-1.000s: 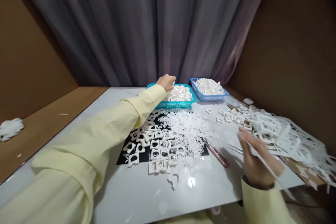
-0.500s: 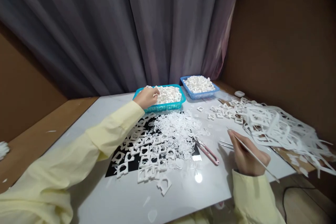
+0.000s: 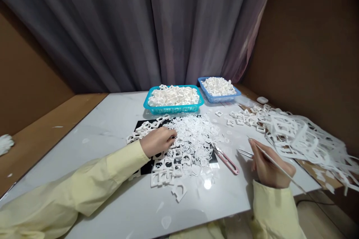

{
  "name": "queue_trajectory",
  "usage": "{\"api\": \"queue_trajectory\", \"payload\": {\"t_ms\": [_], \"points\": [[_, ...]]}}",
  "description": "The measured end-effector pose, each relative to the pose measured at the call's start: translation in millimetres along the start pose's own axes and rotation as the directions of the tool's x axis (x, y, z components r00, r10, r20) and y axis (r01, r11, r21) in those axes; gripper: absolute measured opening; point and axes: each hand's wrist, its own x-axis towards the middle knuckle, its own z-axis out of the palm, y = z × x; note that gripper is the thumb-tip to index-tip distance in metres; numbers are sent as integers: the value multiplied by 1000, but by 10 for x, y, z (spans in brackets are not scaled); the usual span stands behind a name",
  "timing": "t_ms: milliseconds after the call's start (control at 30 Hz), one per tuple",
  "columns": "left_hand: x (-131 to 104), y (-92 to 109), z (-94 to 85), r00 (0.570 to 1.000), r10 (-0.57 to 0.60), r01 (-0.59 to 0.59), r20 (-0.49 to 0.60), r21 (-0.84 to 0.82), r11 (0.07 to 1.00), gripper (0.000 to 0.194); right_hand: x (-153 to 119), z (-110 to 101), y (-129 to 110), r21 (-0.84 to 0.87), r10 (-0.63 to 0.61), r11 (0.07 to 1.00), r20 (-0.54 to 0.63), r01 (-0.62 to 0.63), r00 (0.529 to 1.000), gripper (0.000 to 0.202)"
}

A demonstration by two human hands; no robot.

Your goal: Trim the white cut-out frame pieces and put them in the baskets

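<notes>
My left hand (image 3: 158,142) is over the black mat (image 3: 146,170), fingers curled down among white square pieces with cut-out holes (image 3: 168,164). Whatever sits between those fingertips, if anything, is hidden. My right hand (image 3: 270,164) is closed at the table's right side. Two thin metal prongs of tweezers (image 3: 245,153) stick out of it to the left, and a long thin pale stick (image 3: 283,170) crosses over its back. Between the hands lie a heap of small clear-white scraps (image 3: 196,134) and pink-handled scissors or snips (image 3: 226,160).
Behind the mat stands a teal basket (image 3: 174,109) heaped with white pieces. A blue basket (image 3: 221,99), also full, is at its right. Tangled white strips (image 3: 300,134) spread over the right edge. A grey curtain (image 3: 179,26) and brown side panels (image 3: 311,44) enclose the table.
My left hand has come from the teal basket toward me, down onto the pieces on the mat. The right hand keeps its grip, and the whole view has shifted slightly.
</notes>
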Motion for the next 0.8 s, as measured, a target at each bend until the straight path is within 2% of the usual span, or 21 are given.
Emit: {"api": "queue_trajectory", "payload": {"t_ms": [233,467,667,800], "points": [[60,58,79,999,16,-16,41,5,1000,19,-17,-3,55,-3,8,1000,33,-8,999,24],[66,22,127,997,32,-24,77,-92,995,16,-26,-4,84,-1,33,999,49,-33,998,25],[70,141,-30,999,-23,29,29,-258,966,16,-27,-8,64,47,109,993,59,-111,992,29],[42,214,-140,991,-55,100,120,-407,908,31,-15,-12,48,78,146,986,46,-149,988,30]]}}
